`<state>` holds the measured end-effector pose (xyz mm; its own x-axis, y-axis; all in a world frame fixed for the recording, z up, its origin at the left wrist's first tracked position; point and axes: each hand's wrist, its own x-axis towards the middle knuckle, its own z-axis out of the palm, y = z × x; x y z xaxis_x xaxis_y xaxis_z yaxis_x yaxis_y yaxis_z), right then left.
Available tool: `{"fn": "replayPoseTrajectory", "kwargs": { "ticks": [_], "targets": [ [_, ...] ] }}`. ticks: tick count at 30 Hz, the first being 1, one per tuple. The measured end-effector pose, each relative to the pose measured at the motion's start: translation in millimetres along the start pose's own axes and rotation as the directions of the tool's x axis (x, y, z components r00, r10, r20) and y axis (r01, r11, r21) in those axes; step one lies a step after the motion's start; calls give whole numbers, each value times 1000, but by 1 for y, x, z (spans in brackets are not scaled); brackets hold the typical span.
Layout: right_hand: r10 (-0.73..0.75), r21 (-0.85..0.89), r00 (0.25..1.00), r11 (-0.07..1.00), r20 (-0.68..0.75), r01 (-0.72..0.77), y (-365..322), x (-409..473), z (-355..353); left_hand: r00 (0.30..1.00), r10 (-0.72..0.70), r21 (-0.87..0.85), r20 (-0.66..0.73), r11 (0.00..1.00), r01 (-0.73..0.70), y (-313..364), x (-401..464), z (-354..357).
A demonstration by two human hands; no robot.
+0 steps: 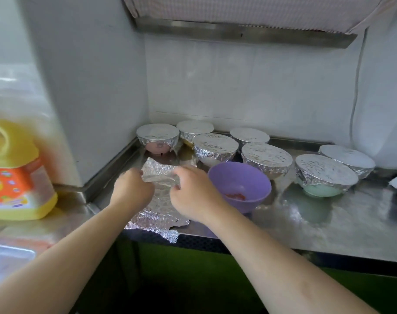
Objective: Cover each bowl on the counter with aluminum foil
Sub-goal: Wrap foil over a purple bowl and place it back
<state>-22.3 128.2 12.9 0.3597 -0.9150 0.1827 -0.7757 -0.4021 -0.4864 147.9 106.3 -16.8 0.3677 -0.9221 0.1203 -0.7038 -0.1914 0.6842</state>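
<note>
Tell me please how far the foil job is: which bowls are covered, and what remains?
Done: seven bowls at the back and right wear foil, from the pink bowl to the green bowl. In hand: the left hand and right hand both grip a crumpled foil sheet lying on the counter. Left: the purple bowl, with something red inside, is uncovered.
</note>
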Motion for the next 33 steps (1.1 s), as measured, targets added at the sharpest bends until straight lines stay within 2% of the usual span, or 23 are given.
{"fn": "replayPoseTrajectory", "kwargs": {
  "ticks": [3, 6, 9, 12, 17, 21, 25, 29, 31, 33],
  "targets": [
    [79, -56, 985, 996, 151, -72, 4, 17, 30, 997, -63, 65, 39, 996, 60, -19, 9, -5],
    [138, -170, 956, 981, 259, -95, 19, 22, 57, 993, -106, 33, 49, 994, 105, -33, 19, -3],
    [110, -243, 967, 969, 230, -52, 32, 20, 78, 987, -155, 19, 35, 988, 154, -38, 25, 1],
    [87, -235, 982, 971, 169, -46, 39, 18, 89, 990, -143, 131, -5, 981, 143, -43, 31, 6],
    [95, -174, 979, 983, 180, -63, 39, 19, 88, 983, -176, -49, 55, 983, 179, -45, 37, 10],
    [80, -114, 982, 992, 170, -61, 36, 17, 78, 993, -109, -168, 40, 979, 114, -42, 39, 7],
    [125, -63, 991, 991, 41, -122, 27, 13, 63, 991, -136, -315, 18, 940, 135, -45, 36, -6],
    [112, 16, 984, 994, -140, -111, 14, 14, 41, 960, -277, -518, 39, 816, 256, -43, 37, -29],
    [136, 121, 960, 987, -245, -109, 9, 16, 21, 949, -308, -594, 61, 753, 283, -34, 34, -37],
    [233, 264, 926, 952, -297, -155, 7, 19, -2, 954, -287, -627, 83, 729, 274, -20, 30, -41]
  ]
}}
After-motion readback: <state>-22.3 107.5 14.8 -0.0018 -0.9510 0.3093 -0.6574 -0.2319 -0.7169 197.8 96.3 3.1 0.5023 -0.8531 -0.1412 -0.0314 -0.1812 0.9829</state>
